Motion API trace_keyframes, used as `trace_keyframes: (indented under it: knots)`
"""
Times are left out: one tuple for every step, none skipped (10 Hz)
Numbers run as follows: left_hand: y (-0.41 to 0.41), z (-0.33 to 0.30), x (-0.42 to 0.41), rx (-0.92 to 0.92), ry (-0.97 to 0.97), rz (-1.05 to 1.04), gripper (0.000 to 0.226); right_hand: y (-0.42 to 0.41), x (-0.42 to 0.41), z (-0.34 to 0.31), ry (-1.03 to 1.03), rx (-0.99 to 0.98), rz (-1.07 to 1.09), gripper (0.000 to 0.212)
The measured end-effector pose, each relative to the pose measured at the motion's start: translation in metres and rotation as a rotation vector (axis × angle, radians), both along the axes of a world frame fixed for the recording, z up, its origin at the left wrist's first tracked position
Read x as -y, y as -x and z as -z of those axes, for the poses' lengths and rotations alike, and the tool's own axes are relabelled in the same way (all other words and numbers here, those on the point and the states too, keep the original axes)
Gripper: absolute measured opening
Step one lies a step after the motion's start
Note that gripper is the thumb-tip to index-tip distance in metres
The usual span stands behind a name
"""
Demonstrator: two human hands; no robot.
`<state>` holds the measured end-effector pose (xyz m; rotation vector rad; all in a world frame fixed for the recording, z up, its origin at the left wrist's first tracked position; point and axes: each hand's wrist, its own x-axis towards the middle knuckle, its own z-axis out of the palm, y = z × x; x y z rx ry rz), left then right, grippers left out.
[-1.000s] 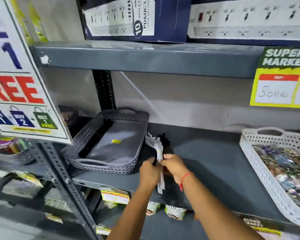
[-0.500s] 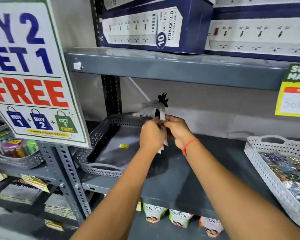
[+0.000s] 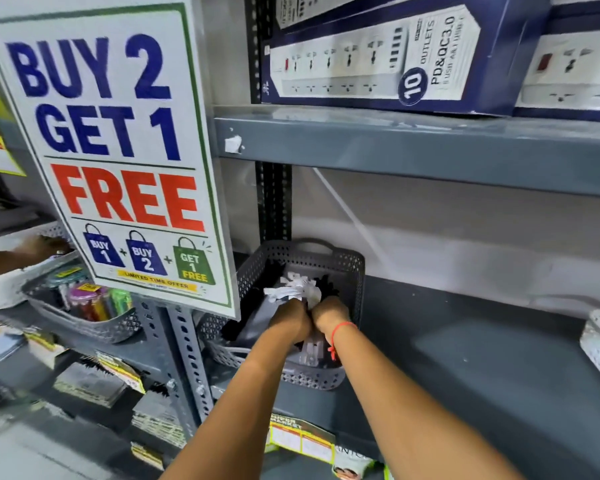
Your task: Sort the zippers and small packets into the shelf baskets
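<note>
While both hands, left (image 3: 290,319) and right (image 3: 330,315), pinch the zipper bundle (image 3: 293,292) together over the grey basket (image 3: 352,271), the placing step looks underway; next, letting go so it drops inside the basket.

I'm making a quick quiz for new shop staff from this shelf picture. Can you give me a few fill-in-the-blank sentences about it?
1. Both hands, the left hand and the right hand, hold a bundle of zippers over the ____ basket.
2. The right wrist wears a ____ string.
3. The big sign reads "BUY 2 GET 1 ____".
4. The boxes on the shelf above picture power ____.

Missing words: grey; red; FREE; strips
</note>
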<state>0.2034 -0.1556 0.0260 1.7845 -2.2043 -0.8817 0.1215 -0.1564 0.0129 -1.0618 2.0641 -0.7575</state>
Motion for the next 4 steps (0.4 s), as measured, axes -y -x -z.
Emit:
trace_keyframes:
  knots:
    - [-0.004,0.005,0.0,0.114,0.014,0.076,0.034,-0.005,-0.004,-0.001,-0.05,-0.089,-0.043,0.035]
    - [-0.005,0.002,0.0,0.149,0.069,0.081,0.031,-0.006,-0.013,-0.01,-0.018,-0.117,-0.025,0.034]
    - [-0.006,-0.013,-0.013,0.156,0.157,0.008,0.027,0.002,-0.035,-0.027,0.149,-0.14,0.076,0.032]
    - [-0.008,-0.023,-0.027,0.083,0.29,0.009,0.026,0.013,-0.056,-0.038,0.256,-0.161,0.158,0.033]
